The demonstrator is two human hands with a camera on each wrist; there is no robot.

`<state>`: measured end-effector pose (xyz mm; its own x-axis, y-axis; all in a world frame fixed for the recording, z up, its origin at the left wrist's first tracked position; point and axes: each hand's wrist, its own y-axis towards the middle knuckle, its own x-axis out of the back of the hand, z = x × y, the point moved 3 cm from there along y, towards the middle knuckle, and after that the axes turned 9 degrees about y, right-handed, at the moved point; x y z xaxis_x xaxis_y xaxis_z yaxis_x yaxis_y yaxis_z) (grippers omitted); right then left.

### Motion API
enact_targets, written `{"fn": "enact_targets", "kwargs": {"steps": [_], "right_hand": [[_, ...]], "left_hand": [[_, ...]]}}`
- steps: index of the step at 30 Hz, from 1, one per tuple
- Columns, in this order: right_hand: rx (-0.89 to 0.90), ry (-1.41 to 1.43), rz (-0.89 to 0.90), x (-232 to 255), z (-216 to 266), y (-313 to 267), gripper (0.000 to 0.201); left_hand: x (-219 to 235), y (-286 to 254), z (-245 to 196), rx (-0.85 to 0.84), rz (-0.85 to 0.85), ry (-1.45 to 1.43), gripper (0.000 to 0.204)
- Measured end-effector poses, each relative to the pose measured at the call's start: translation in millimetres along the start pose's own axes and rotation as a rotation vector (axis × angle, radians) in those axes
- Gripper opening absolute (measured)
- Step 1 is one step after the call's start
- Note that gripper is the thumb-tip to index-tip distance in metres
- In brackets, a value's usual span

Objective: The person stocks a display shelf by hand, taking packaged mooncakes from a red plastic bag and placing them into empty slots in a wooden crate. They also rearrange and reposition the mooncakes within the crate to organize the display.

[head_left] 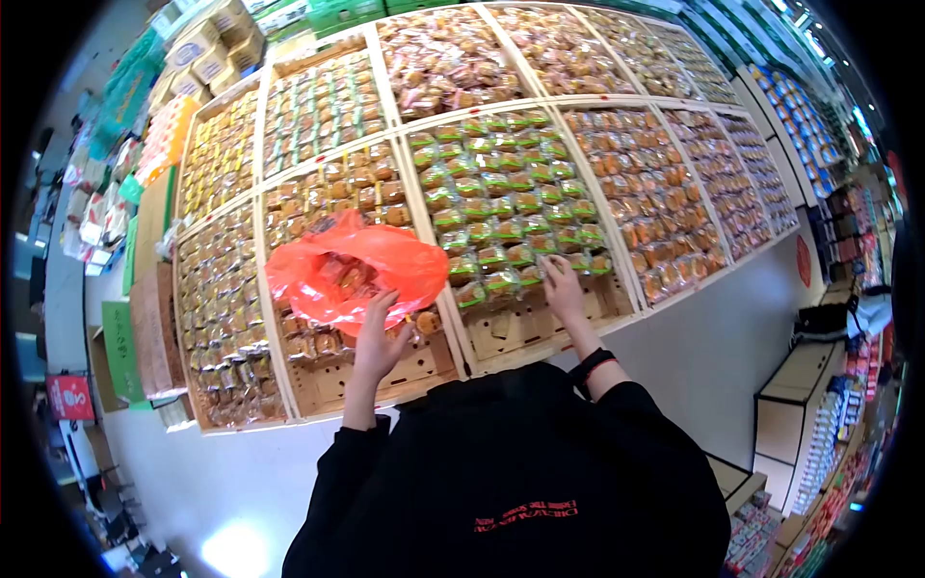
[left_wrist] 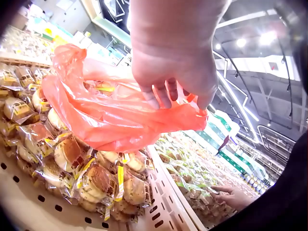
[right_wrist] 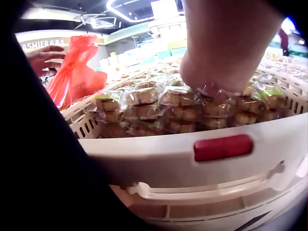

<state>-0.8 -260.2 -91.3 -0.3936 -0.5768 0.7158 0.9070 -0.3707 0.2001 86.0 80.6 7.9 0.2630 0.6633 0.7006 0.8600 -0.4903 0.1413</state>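
Note:
In the head view, my left hand holds the near rim of a red plastic bag. The bag's mouth faces up, and wrapped pastries show inside. Seen from the left wrist, the fingers bend over the bag's edge above yellow-marked wrapped cakes. My right hand reaches to the front rows of green-labelled wrapped cakes. From the left wrist, its fingers look extended against the packs. In the right wrist view the forearm and heel of the hand hide the fingertips.
Wooden dividers separate many bins of wrapped cakes. A pale crate rim with a red tag crosses the front. Cardboard boxes stand at the left; shelves of packaged goods line the right.

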Motion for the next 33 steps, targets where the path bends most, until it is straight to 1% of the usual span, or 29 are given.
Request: {"fn": "enact_targets", "kwargs": {"steps": [1, 3, 4, 5, 7, 8, 9, 10, 11, 12, 13, 14, 15, 17, 18, 20, 21, 23, 27, 29, 30, 32, 33], "right_hand": [[0.022, -0.044, 0.014, 0, -5, -1, 0.039], [0.134, -0.071, 0.009, -1, -13, -4, 0.041], [0.152, -0.078, 0.015, -1, -14, -7, 0.046], [0.164, -0.072, 0.011, -2, -14, -12, 0.046], [0.224, -0.13, 0.043, 1, -16, -9, 0.052], [0.23, -0.154, 0.076, 1, -20, -9, 0.057], [0.237, -0.155, 0.036, -4, -29, -12, 0.055], [0.263, -0.197, 0.041, -7, -35, -12, 0.054], [0.274, -0.135, 0.027, -9, -39, -8, 0.055], [0.261, -0.196, 0.048, -7, -36, -9, 0.055], [0.233, -0.166, 0.054, 2, -23, -8, 0.056], [0.211, -0.205, 0.075, 4, -19, -10, 0.057], [0.222, -0.257, 0.07, 6, -15, -10, 0.054], [0.248, -0.317, 0.125, 6, -16, -10, 0.061], [0.244, -0.321, 0.108, 8, -15, -10, 0.061], [0.213, -0.346, 0.19, 8, -14, -13, 0.067], [0.209, -0.35, 0.179, 9, -12, -13, 0.067], [0.179, -0.45, 0.251, 7, -10, -17, 0.068], [0.21, -0.442, 0.25, 15, 0, -18, 0.072], [0.126, -0.414, 0.38, 19, 6, -19, 0.07], [0.123, -0.413, 0.379, 18, 6, -21, 0.07], [0.06, -0.347, 0.301, 18, 5, -22, 0.068], [0.061, -0.347, 0.297, 15, 5, -24, 0.068]], "left_hand": [[0, -1, 3, 0.016, -0.013, 0.02, 0.05], [2, -2, 5, -0.008, -0.025, 0.019, 0.049], [6, -1, 2, 0.017, -0.044, -0.031, 0.045], [9, -4, 5, 0.015, -0.056, -0.023, 0.045], [12, -3, 13, 0.057, -0.15, -0.064, 0.041], [16, 0, 16, 0.009, -0.199, 0.015, 0.039], [18, 3, 21, -0.052, -0.26, 0.086, 0.037], [20, 8, 26, 0.007, -0.284, 0.089, 0.036], [23, 15, 32, 0.013, -0.298, 0.14, 0.035], [22, 20, 45, -0.006, -0.321, 0.209, 0.034], [20, 23, 59, 0.008, -0.305, 0.248, 0.034], [10, 23, 84, 0.064, -0.289, 0.251, 0.036], [2, 27, 108, 0.089, -0.228, 0.197, 0.036], [-10, 31, 133, 0.118, -0.139, 0.304, 0.036], [-12, 33, 136, 0.1, -0.141, 0.303, 0.036], [-17, 37, 145, 0.13, -0.134, 0.329, 0.036], [-19, 40, 148, 0.118, -0.134, 0.327, 0.036], [-23, 43, 157, 0.151, -0.126, 0.301, 0.034], [-28, 47, 162, 0.133, -0.148, 0.364, 0.033], [-25, 51, 164, 0.248, -0.143, 0.451, 0.036], [-20, 53, 154, 0.246, -0.14, 0.452, 0.036], [1, 47, 117, 0.283, -0.244, 0.387, 0.042], [6, 46, 106, 0.279, -0.247, 0.388, 0.042]]}}
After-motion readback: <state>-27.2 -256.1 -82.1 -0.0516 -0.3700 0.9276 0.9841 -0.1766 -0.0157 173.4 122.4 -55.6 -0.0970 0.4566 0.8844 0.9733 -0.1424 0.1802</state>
